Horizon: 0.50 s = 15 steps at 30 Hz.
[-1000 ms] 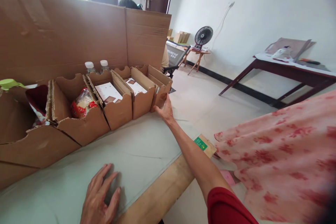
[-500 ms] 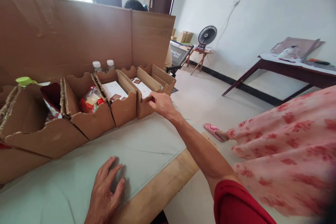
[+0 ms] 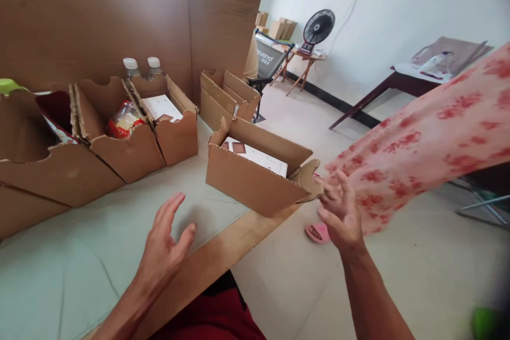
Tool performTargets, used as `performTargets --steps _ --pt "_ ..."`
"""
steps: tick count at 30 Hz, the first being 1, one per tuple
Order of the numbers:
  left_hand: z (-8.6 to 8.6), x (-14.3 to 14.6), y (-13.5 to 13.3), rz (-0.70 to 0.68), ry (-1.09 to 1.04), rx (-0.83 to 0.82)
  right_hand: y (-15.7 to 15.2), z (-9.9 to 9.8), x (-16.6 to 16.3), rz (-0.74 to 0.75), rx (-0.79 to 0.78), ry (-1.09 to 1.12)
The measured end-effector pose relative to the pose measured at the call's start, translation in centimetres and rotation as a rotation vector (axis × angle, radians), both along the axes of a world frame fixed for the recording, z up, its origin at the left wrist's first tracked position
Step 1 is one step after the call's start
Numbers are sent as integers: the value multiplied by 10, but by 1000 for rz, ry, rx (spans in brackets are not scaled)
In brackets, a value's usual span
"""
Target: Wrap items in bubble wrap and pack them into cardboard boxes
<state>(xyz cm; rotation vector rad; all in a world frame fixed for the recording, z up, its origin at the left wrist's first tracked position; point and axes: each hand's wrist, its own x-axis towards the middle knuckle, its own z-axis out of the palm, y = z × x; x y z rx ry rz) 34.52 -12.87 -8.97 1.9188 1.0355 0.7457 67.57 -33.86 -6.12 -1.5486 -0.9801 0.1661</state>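
A person's right hand [image 3: 340, 207] met the four o'clock end of a cardboard bin [image 3: 255, 186], its fingers part-curled and its thumb well spread; whether it had hold of the bin or merely brushed it could not be told. The bin, near mid-view, stood skewed with its long side toward the person, a white patterned carton [image 3: 258, 158] inside; its lower corner overlapped the table's wooden edge [image 3: 223, 252], though whether it rested there was unclear. At eight o'clock from the bin, the left hand [image 3: 169, 236] hovered over the pale-covered table [image 3: 40, 276], thumb and fingers wide apart, holding nothing.

A row of bins [image 3: 177, 138] lined the table at nine to ten o'clock, one with a red-and-clear packet [image 3: 123, 119]; two white-capped bottles [image 3: 154, 66] stood behind the row; another bin [image 3: 217, 101] sat apart at eleven o'clock, before a tall cardboard panel [image 3: 223, 21]. Pink floral cloth [image 3: 418, 154] hung at three o'clock; a black fan [image 3: 319, 26] stood at one o'clock.
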Motion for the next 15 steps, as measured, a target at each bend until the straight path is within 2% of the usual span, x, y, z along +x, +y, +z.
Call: performTargets --steps 2,4,6,8,11,15 --pt "13 34 11 -21 -93 -60 -4 -17 -2 11 -60 77" --pt "19 71 27 -81 -228 -97 1 -34 -7 26 -184 78" --pt "18 101 40 -147 -300 -148 14 -46 -15 1 -264 45" --pt "14 113 43 -161 -324 -161 32 -51 -24 -42 -268 32" --pt "7 92 28 -76 -317 -151 61 -44 -42 15 -254 37" --pt "-1 23 7 202 -284 -102 113 -24 -75 223 -253 18"
